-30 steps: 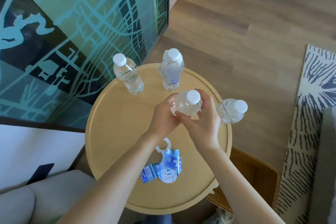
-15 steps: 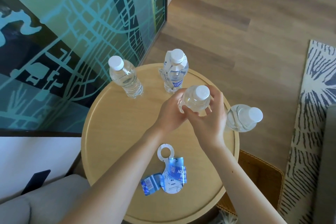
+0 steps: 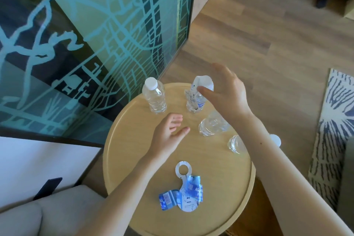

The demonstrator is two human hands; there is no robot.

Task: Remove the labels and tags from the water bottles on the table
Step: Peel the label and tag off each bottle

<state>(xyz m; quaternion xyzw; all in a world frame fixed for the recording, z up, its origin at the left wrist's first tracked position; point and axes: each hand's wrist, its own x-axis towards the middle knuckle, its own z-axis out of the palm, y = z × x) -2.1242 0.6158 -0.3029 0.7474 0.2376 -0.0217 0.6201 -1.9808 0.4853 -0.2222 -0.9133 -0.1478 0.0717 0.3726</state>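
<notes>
On the round wooden table [image 3: 134, 159] stand several clear water bottles. A bare bottle [image 3: 154, 95] is at the back left. Beside it a bottle with a blue label and a white neck tag [image 3: 197, 97] stands at the back. My right hand [image 3: 224, 90] hovers open right by its top, thumb near the tag, holding nothing. Two more bare bottles [image 3: 212, 125] [image 3: 236, 143] stand partly hidden under my right forearm. My left hand [image 3: 168, 136] floats open over the table's middle. Peeled blue labels [image 3: 170, 199] and a white ring tag [image 3: 184, 174] lie near the front.
A large framed teal map artwork [image 3: 86, 44] leans at the left behind the table. A grey cushion [image 3: 28, 214] is at the lower left, a patterned rug [image 3: 333, 120] at the right, wooden floor beyond. A woven basket edge [image 3: 268, 207] shows under the table's right side.
Both hands let go of the bare bottle they held; it now stands on the table. My right hand moved back to the tagged bottle and my left hand drew away, open.
</notes>
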